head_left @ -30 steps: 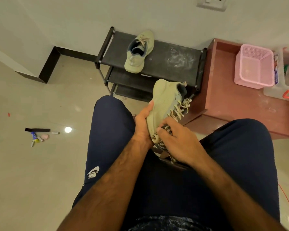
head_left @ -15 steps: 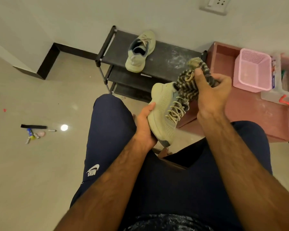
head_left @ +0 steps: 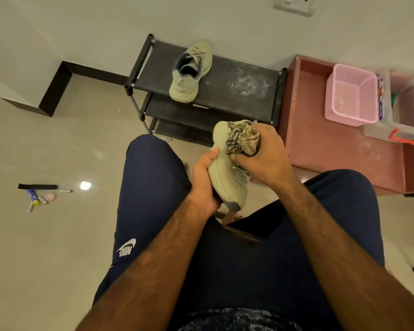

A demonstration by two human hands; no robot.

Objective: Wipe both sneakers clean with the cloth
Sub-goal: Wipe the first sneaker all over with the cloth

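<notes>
Pale olive knit sneaker (head_left: 225, 170) held above my lap, in front of the black shoe rack (head_left: 237, 91).
The second sneaker (head_left: 189, 72) sat on the rack's top shelf, opening upward. The held one's long axis ran from me toward the rack, grey-tipped end nearest me. My left hand (head_left: 202, 182) gripped its side. My right hand (head_left: 265, 158) clutched the bunched striped cloth (head_left: 243, 139) against its far end.

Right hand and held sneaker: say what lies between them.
The bunched cloth, gripped by the right hand and pressed against the held sneaker, seen in the head view.
</notes>
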